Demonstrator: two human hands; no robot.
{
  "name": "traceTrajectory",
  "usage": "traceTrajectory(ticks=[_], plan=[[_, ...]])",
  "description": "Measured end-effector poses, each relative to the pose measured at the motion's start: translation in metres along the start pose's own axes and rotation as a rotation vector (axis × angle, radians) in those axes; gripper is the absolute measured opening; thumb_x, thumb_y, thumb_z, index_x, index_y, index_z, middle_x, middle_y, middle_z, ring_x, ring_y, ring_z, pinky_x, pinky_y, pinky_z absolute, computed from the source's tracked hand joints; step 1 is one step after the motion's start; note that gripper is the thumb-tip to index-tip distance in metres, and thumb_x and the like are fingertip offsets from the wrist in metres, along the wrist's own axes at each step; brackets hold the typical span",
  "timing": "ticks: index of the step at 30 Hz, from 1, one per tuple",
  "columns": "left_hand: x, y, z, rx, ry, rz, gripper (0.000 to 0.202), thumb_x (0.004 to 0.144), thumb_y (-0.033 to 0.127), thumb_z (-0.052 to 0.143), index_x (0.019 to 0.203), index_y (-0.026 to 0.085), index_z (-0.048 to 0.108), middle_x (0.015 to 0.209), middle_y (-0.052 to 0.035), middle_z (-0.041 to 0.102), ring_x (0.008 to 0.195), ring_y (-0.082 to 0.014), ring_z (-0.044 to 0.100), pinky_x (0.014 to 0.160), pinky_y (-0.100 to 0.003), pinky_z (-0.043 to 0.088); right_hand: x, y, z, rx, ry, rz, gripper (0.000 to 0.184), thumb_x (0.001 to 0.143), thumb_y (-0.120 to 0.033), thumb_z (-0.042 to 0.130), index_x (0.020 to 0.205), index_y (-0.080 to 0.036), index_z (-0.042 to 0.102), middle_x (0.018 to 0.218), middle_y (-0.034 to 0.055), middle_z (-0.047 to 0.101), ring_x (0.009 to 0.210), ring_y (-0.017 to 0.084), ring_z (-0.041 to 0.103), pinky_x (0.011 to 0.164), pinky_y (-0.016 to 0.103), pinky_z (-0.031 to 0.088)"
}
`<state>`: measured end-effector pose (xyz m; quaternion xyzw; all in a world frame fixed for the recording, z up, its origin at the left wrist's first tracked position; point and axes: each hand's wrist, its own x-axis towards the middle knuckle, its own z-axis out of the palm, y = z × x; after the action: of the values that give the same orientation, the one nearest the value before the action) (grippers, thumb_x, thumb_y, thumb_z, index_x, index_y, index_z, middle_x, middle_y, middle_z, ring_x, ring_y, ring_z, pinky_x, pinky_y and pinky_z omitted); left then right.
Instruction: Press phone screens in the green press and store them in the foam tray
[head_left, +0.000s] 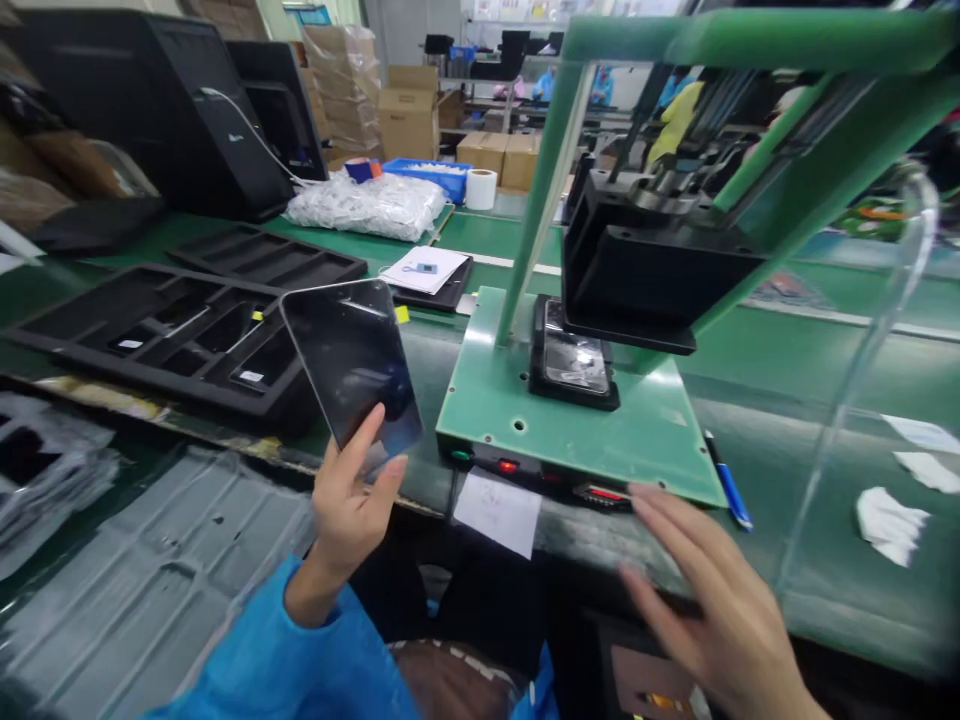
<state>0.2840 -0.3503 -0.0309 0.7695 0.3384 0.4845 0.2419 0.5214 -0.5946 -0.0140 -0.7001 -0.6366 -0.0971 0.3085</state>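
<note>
My left hand point(351, 500) grips the lower edge of a dark glossy phone-sized panel point(351, 362) and holds it tilted up above the bench's front edge. My right hand point(705, 590) hovers with fingers spread, holding nothing, just in front of the green press fixture point(577, 425), near its red-lit buttons point(508, 466). Another glossy device point(574, 362) lies in the black nest on the fixture's base plate. The black press head point(645, 268) hangs just above it.
Black moulded trays point(172, 335) with several compartments lie to the left. A blue pen point(729, 488) rests right of the fixture, white paper scraps point(889, 520) further right. A white label point(498, 512) hangs from the bench edge. Plastic bags point(367, 205), boxes and other workers are behind.
</note>
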Motion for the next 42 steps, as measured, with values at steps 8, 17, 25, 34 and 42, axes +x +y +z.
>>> traceTrajectory(ticks=[8, 17, 25, 34, 42], plan=[[-0.037, 0.045, -0.004, -0.430, -0.304, -0.471, 0.057, 0.087, 0.031, 0.069, 0.142, 0.026, 0.055, 0.116, -0.0027, 0.073, 0.093, -0.0167, 0.069, 0.084, -0.027, 0.058, 0.037, -0.068, 0.076, 1.316, -0.129, 0.417, 0.048, 0.097, -0.044, 0.066, 0.143, -0.036, 0.054, 0.115, 0.0065, 0.066, 0.083, 0.019, 0.065, 0.069, 0.030, 0.058], [-0.035, 0.050, -0.017, -0.283, -0.777, -0.091, 0.077, 0.081, 0.029, 0.078, 0.150, 0.031, 0.044, 0.128, -0.0077, 0.063, 0.111, -0.0227, 0.063, 0.096, -0.033, 0.054, 0.062, -0.066, 0.090, 1.537, -0.180, 0.842, 0.039, 0.087, -0.060, 0.071, 0.086, -0.021, 0.066, 0.060, -0.0010, 0.056, 0.041, 0.013, 0.044, 0.034, 0.023, 0.033], [-0.025, 0.051, -0.020, -0.402, -0.722, -0.155, 0.046, 0.081, 0.037, 0.078, 0.125, 0.028, 0.069, 0.089, -0.0010, 0.059, 0.080, -0.0146, 0.058, 0.073, -0.026, 0.052, 0.057, -0.073, 0.081, 1.437, -0.192, 0.848, 0.040, 0.087, -0.063, 0.068, 0.081, -0.024, 0.062, 0.058, -0.0014, 0.055, 0.040, 0.015, 0.045, 0.035, 0.026, 0.034], [0.010, 0.050, -0.015, -0.035, -0.504, 0.153, 0.076, 0.080, 0.040, 0.075, 0.149, 0.024, 0.044, 0.160, -0.0133, 0.031, 0.147, -0.0359, 0.031, 0.119, -0.052, 0.031, 0.055, -0.081, 0.076, 1.323, -0.278, 0.604, 0.037, 0.095, -0.050, 0.065, 0.076, -0.018, 0.063, 0.071, 0.0011, 0.057, 0.062, 0.015, 0.050, 0.058, 0.026, 0.041], [0.078, 0.053, -0.007, -0.477, -0.931, -0.124, 0.023, 0.081, 0.023, 0.074, 0.103, 0.017, 0.072, 0.099, -0.0032, 0.073, 0.092, -0.0192, 0.069, 0.084, -0.027, 0.052, 0.058, -0.073, 0.057, 1.386, -0.544, 0.472, 0.021, 0.094, -0.038, 0.066, 0.089, -0.018, 0.067, 0.085, 0.0020, 0.063, 0.073, 0.017, 0.055, 0.066, 0.025, 0.046]])
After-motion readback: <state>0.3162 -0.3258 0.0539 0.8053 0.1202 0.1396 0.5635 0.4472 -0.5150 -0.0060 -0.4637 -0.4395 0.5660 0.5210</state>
